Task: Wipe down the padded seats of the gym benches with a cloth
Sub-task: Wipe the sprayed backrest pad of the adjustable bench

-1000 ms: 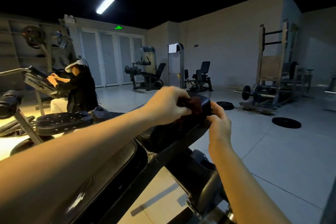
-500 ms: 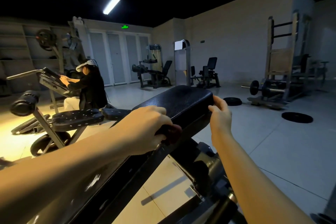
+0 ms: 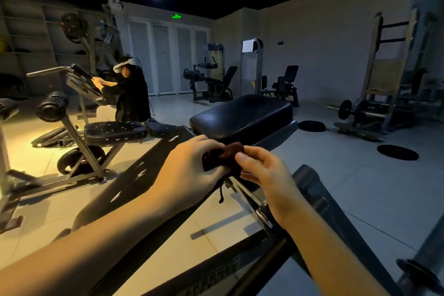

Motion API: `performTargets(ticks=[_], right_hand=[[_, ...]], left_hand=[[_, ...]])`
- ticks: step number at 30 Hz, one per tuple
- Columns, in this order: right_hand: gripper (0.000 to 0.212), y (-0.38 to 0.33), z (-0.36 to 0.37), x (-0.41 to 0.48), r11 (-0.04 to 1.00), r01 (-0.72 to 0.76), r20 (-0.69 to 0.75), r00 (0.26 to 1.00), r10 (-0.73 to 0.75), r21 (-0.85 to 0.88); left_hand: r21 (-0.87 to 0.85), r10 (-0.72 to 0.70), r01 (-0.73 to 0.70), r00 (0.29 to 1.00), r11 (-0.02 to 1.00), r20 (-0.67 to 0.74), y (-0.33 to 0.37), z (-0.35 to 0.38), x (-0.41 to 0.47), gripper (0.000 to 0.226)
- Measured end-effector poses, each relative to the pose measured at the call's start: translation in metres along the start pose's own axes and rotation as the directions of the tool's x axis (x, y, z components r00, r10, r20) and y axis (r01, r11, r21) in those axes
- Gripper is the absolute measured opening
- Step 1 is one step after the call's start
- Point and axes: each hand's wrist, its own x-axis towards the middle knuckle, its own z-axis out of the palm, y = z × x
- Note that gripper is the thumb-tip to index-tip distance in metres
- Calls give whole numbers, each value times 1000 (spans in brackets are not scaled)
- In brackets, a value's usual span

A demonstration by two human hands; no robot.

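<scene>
A black padded bench seat [image 3: 242, 115] stands just beyond my hands on a dark metal frame [image 3: 259, 197]. A long worn black pad [image 3: 134, 180] slopes down to the left beneath my left forearm. A small dark red cloth [image 3: 228, 155] is bunched between both hands, in front of the seat's near edge. My left hand [image 3: 192, 170] grips the cloth's left part with curled fingers. My right hand [image 3: 266, 173] pinches its right end between thumb and fingertips. Most of the cloth is hidden by my fingers.
Another bench with a torn black seat [image 3: 113, 130] and roller pads stands at left. A person in black [image 3: 131, 94] works at a machine behind it. Weight plates [image 3: 397, 152] lie on the tiled floor at right, near a barbell rack [image 3: 384, 94]. Machines line the back wall.
My left hand pulled the cloth back off the seat top toward me. My right hand let go of the seat's far corner and came in to pinch the cloth.
</scene>
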Motion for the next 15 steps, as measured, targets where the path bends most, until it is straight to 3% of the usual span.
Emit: performTargets(ticks=[3, 6, 8, 10, 12, 15], right_hand=[[33, 1, 10, -9, 1000, -28, -1, 1000, 28, 12], [24, 0, 17, -15, 1000, -14, -18, 1000, 13, -27], [24, -6, 22, -20, 1000, -6, -1, 1000, 6, -30], [30, -14, 26, -24, 1000, 1, 25, 1000, -1, 11], [36, -20, 30, -27, 998, -4, 56, 998, 0, 55], [32, -22, 35, -27, 999, -8, 125, 992, 1, 50]], left_hand=[[-4, -26, 26, 999, 1000, -21, 1, -2, -12, 37], [-80, -103, 107, 993, 991, 54, -1, -7, -24, 46], [-280, -214, 260, 959, 924, 184, 0, -16, -30, 50], [-481, -286, 416, 903, 772, 321, -1, -28, -36, 46], [-535, -312, 501, 858, 680, 408, -4, -40, -44, 41], [-510, -319, 508, 852, 694, 415, -8, -45, -53, 28]])
